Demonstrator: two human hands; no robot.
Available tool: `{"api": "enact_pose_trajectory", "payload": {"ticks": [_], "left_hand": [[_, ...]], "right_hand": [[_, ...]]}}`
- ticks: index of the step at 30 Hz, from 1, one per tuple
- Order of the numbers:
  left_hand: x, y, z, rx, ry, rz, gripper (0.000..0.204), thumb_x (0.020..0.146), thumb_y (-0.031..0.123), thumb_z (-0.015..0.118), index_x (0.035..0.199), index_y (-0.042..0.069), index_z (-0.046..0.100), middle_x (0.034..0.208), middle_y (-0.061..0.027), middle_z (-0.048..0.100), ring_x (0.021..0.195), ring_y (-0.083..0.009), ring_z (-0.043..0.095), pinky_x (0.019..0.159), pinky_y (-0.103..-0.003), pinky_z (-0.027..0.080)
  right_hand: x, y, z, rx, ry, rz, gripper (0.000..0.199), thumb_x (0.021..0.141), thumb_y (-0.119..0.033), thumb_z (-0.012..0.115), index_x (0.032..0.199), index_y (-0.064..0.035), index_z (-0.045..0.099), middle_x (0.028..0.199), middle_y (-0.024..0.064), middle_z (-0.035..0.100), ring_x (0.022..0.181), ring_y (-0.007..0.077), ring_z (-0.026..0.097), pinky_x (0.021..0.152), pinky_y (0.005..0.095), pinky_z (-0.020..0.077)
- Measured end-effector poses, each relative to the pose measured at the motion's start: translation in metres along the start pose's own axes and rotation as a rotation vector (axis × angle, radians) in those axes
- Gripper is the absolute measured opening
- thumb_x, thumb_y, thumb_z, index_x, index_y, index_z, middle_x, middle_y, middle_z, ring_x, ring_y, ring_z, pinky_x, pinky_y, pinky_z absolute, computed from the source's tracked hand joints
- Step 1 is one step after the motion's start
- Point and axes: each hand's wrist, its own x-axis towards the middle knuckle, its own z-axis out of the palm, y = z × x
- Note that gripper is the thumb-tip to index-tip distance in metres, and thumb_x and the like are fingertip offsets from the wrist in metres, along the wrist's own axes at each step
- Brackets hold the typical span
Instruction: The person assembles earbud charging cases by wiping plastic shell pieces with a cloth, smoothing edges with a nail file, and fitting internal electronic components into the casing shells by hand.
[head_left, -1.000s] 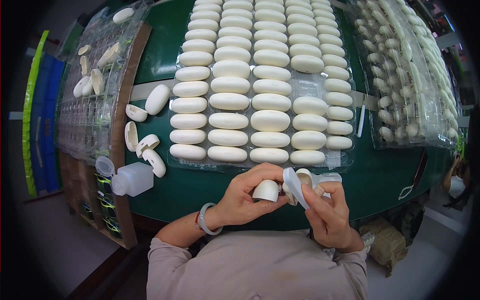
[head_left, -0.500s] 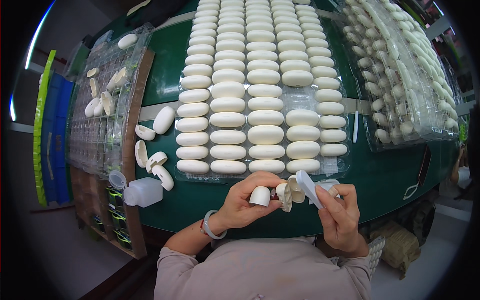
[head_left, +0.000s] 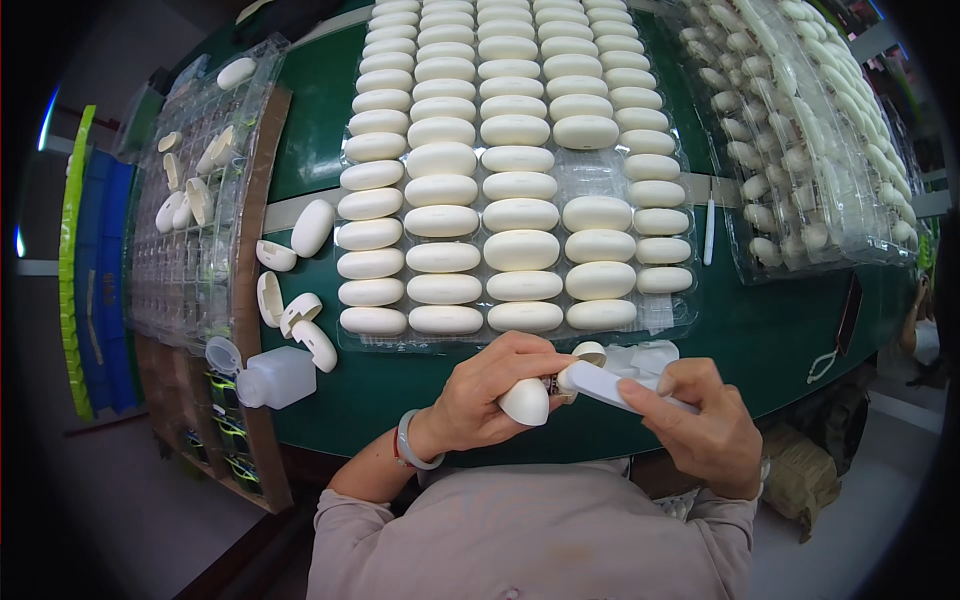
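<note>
White oval shell (head_left: 524,401), pinched in left hand (head_left: 495,395); right hand (head_left: 700,425) grips flat white tool (head_left: 610,385); clear tray (head_left: 660,312) ahead nearly filled with finished ovals, loose halves (head_left: 300,310) remaining.

Left hand (head_left: 490,395) fingers cover most of a white shell (head_left: 525,402); the small dark part beside it is too tiny to identify.

My green table (head_left: 330,110) is packed: the big clear tray (head_left: 660,312) of white oval shells sits dead centre. Left of that tray there's loose shell halves (head_left: 300,315) and a small white bottle (head_left: 272,376); right of it, another clear tray (head_left: 800,150) full of shells.
</note>
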Motion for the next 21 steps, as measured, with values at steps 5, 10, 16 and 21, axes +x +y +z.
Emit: {"api": "enact_pose_trajectory", "payload": {"ticks": [5, 10, 16, 21], "left_hand": [[-0.001, 0.002, -0.007, -0.179, 0.025, -0.119, 0.034, 0.075, 0.002, 0.066, 0.107, 0.000, 0.056, 0.096, -0.0090, 0.058, 0.085, -0.0173, 0.056, 0.076, -0.029, 0.045], [-0.007, 0.001, -0.007, -0.812, 0.092, -0.518, 0.034, 0.083, 0.006, 0.060, 0.115, 0.001, 0.048, 0.098, -0.0049, 0.055, 0.085, -0.0088, 0.053, 0.072, -0.025, 0.047], [-0.009, -0.004, -0.003, -0.950, 0.093, -0.572, 0.036, 0.084, 0.010, 0.059, 0.117, 0.002, 0.045, 0.098, -0.0045, 0.054, 0.084, -0.0089, 0.054, 0.070, -0.024, 0.048], [-0.008, -0.001, -0.003, -0.910, 0.039, -0.576, 0.036, 0.084, 0.013, 0.061, 0.115, 0.002, 0.047, 0.098, -0.0052, 0.055, 0.084, -0.0099, 0.055, 0.071, -0.024, 0.048]], "right_hand": [[-0.008, 0.010, -0.021, 0.203, -0.459, -0.293, 0.043, 0.067, -0.002, 0.069, 0.107, -0.0195, 0.065, 0.084, 0.0051, 0.045, 0.057, 0.0107, 0.051, 0.049, 0.0227, 0.0456], [-0.018, 0.011, -0.001, 0.040, 0.022, 0.052, 0.030, 0.066, -0.013, 0.072, 0.096, -0.0110, 0.069, 0.085, 0.0047, 0.045, 0.054, 0.0112, 0.048, 0.046, 0.0219, 0.0420], [0.003, 0.004, 0.008, 0.419, 0.205, 0.261, 0.046, 0.073, -0.008, 0.070, 0.115, 0.0002, 0.054, 0.083, 0.0057, 0.053, 0.057, 0.0059, 0.051, 0.048, 0.0172, 0.0409], [0.024, 0.000, 0.046, 0.811, -0.015, 0.400, 0.035, 0.078, -0.011, 0.066, 0.108, 0.0032, 0.055, 0.074, 0.0062, 0.061, 0.060, 0.0053, 0.054, 0.052, 0.0183, 0.0418]]}}
